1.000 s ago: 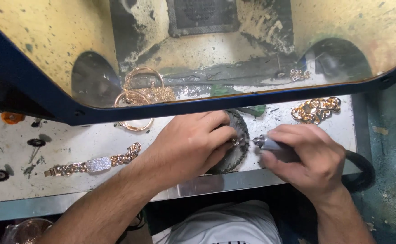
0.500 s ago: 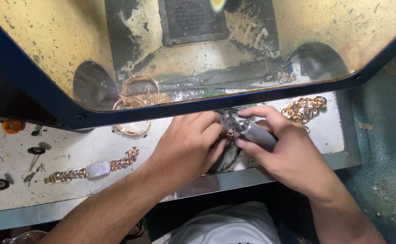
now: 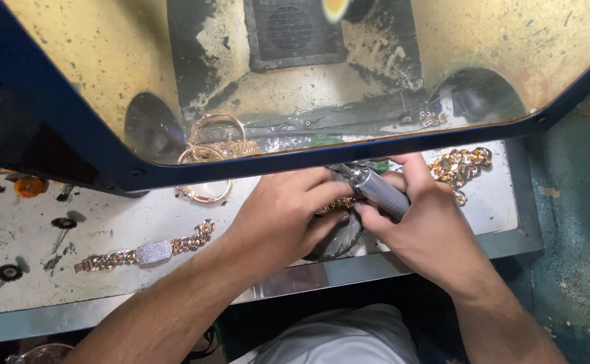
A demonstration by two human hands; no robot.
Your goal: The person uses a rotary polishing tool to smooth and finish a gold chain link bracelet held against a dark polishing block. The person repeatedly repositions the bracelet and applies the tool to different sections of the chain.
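Your right hand [image 3: 424,226], clamped on the grey rotary tool [image 3: 380,191], has swung its tip onto the gold piece [image 3: 335,204] pinched in your left hand [image 3: 283,216].

My left hand [image 3: 278,216] covers most of the gold piece [image 3: 337,203] I pinch, so its shape is unclear. The tool [image 3: 378,191] tip hides under the blue frame [image 3: 308,156]. Both my forearms run off the bottom edge. The bangles [image 3: 215,135] blur behind the stained window [image 3: 93,61].

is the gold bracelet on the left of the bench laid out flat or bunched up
Laid out flat: the gold bracelet lies stretched in one line on the bench, apart from both hands.
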